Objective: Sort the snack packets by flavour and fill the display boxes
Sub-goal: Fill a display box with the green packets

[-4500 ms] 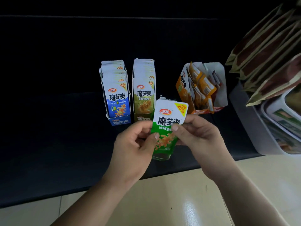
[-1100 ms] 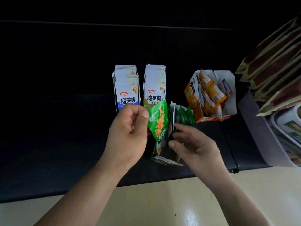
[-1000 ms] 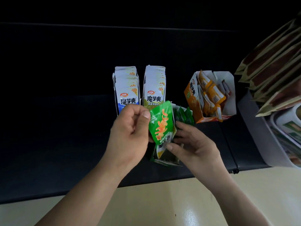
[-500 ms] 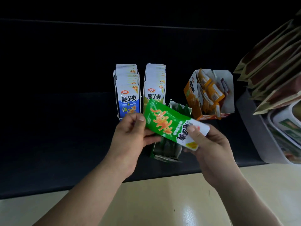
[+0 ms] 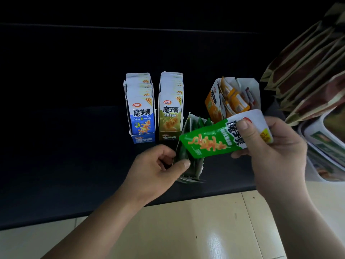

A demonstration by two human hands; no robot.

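My right hand [image 5: 274, 146] grips a green snack packet [image 5: 211, 142] by its white top end, holding it sideways above the green display box [image 5: 194, 165]. That box sits on the dark shelf and holds several green packets seen edge-on. My left hand [image 5: 156, 169] is at the box's left wall, thumb against the packets inside and fingers curled round the wall. Behind stand a blue display box [image 5: 141, 111] and an olive display box [image 5: 170, 109], both packed with upright packets. An orange display box [image 5: 231, 99] further right holds loosely leaning orange packets.
The boxes stand on a black shelf [image 5: 74, 146] whose front edge runs above a pale tiled floor [image 5: 186, 230]. At the right, a grey bin [image 5: 328, 146] holds more packets, and a fan of brown-and-gold pouches [image 5: 308, 68] overhangs it.
The green packet passed from my left hand to my right, turned sideways and moved right. My left hand dropped to the green box's left wall.
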